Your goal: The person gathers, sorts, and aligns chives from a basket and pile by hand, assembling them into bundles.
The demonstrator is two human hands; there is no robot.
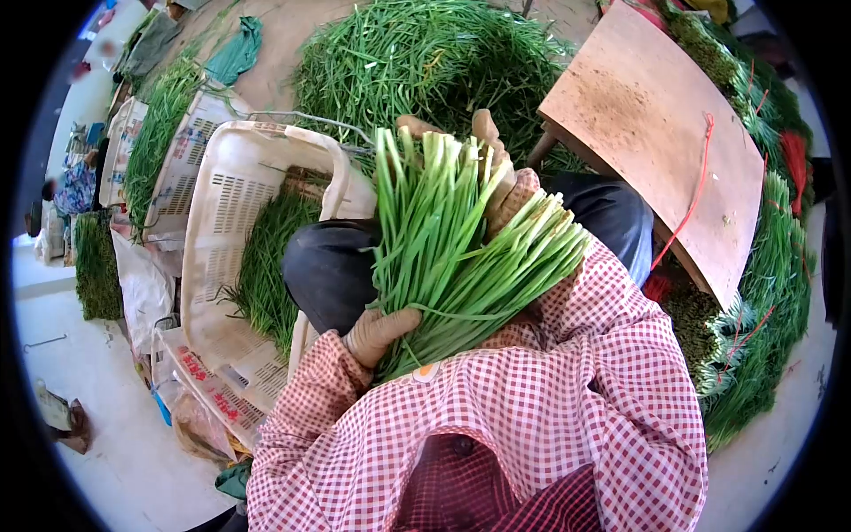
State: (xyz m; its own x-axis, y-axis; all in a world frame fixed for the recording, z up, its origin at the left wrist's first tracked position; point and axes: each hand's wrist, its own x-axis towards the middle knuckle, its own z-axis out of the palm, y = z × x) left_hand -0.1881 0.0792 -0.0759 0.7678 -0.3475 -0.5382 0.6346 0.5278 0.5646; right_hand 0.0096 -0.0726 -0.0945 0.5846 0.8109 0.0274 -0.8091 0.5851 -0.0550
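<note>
A thick bundle of long green stalks (434,222) lies across my lap, its pale cut ends fanned in two groups, one pointing up and one to the upper right. My left hand (381,337), in a tan glove, grips the leafy lower left side of the bundle, thumb on top. Behind the upper cut ends is my right hand (501,177), also gloved, cupped against the stalks; its fingertips show above and beside them, and the rest is hidden.
A large heap of loose green stalks (399,66) lies ahead. White plastic baskets (226,195) with greens stand at left. On the right, a tilted brown board (656,115) carries a red tie (696,191), beside stacked, tied bundles (767,293). A foot (75,426) shows at far left.
</note>
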